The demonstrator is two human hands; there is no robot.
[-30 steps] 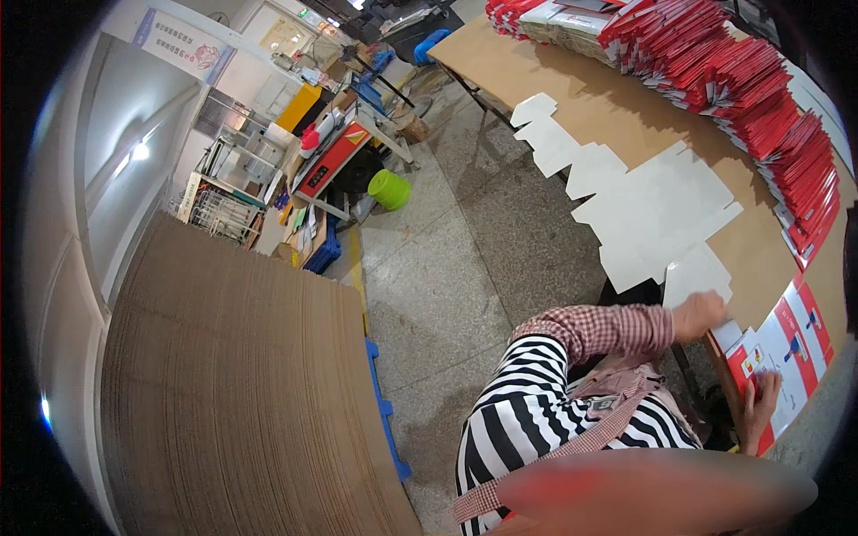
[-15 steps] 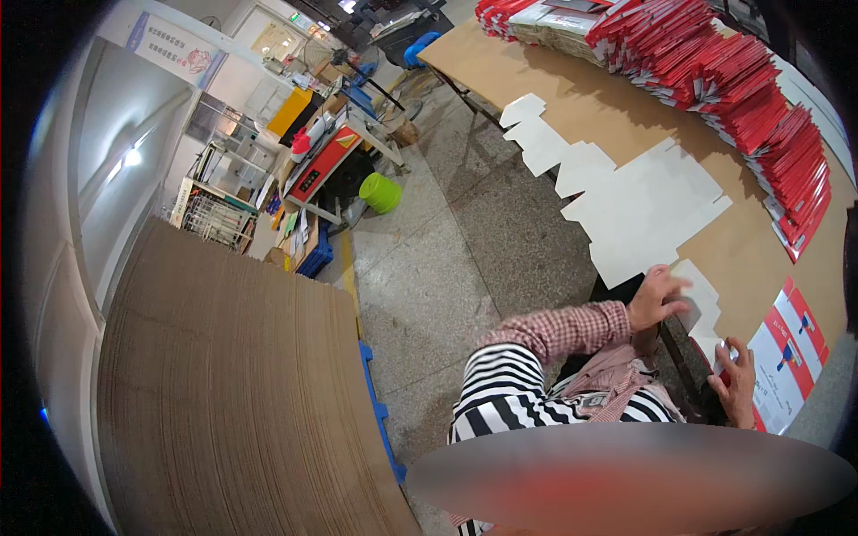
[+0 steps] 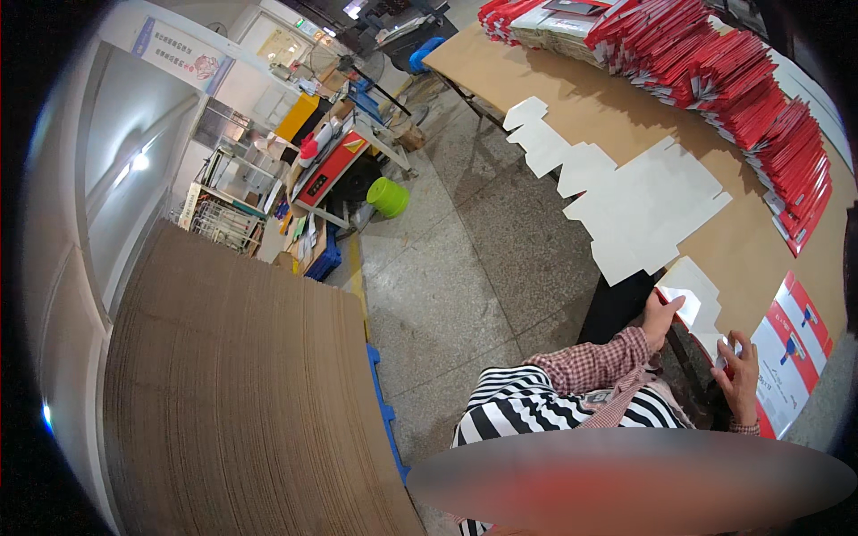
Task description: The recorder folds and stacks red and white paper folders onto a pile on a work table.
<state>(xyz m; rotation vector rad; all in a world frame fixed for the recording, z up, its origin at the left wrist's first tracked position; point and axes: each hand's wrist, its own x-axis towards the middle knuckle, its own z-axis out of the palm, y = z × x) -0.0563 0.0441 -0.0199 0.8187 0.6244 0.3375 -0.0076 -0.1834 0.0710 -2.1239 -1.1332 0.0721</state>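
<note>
My left hand (image 3: 660, 320) grips the near edge of a cardboard box blank (image 3: 699, 288), its thumb lying on the white inner face. The blank has a red outer side showing at its edge, and a bright patch of light falls next to the thumb. My right hand (image 3: 741, 380) is curled at the blank's near end, around something small and shiny that I cannot make out. Beside it lies a printed red and white box blank (image 3: 791, 353). Farther left on the table, another blank (image 3: 639, 205) lies unfolded with its white side up.
A long row of red folded cartons (image 3: 760, 116) lines the far side of the brown table (image 3: 585, 98). To my left stands a tall stack of brown cardboard (image 3: 232, 384) on a blue pallet (image 3: 382, 406). Across the floor are a green bucket (image 3: 388, 196) and a red-fronted machine (image 3: 329, 171).
My left hand has come down from above the blank and taken hold of its edge. The right hand has stayed in almost the same place.
</note>
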